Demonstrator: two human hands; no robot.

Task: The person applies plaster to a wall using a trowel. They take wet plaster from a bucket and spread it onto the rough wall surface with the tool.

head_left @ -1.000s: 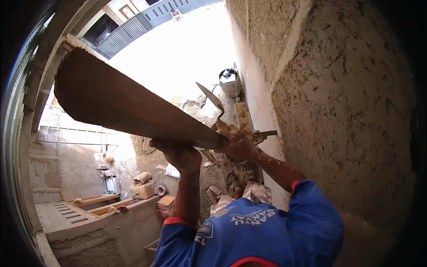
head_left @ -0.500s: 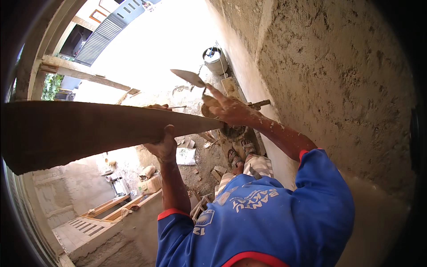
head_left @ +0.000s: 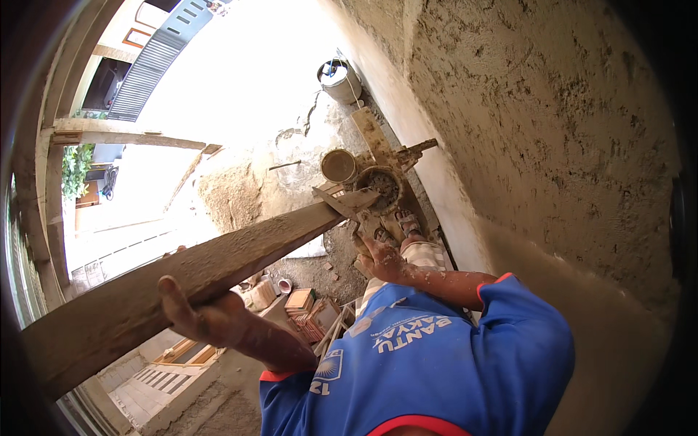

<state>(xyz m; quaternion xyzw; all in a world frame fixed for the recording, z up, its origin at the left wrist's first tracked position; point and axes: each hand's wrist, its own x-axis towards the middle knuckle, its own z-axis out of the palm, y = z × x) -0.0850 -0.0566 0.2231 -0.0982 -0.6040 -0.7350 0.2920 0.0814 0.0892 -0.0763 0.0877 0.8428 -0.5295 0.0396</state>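
Observation:
A long mortar-smeared board (head_left: 240, 258) slants across from the lower left, its narrow far end in front of a round tub of mortar (head_left: 390, 182). My left hand (head_left: 207, 314) grips the board from below, with the thumb up along its near side. In my right hand (head_left: 384, 261), close to my body, is a pointing trowel (head_left: 335, 203), its fingers wrapped round the handle. The trowel's pointed blade lies at the board's far end, seemingly against it; exact contact is hard to see.
A rough plastered wall (head_left: 552, 131) rises on my right. Beyond the tub stand a round bucket (head_left: 339, 166) and a large pail (head_left: 340, 81), with planks (head_left: 373, 134) between. Stacked tiles (head_left: 313, 314) lie below left. My sandalled feet (head_left: 407, 224) stand beside the tub.
The board has tilted, its left end dropping and its broad face turning up. My left hand has moved left and down. My right hand has drawn the trowel down to the board's end.

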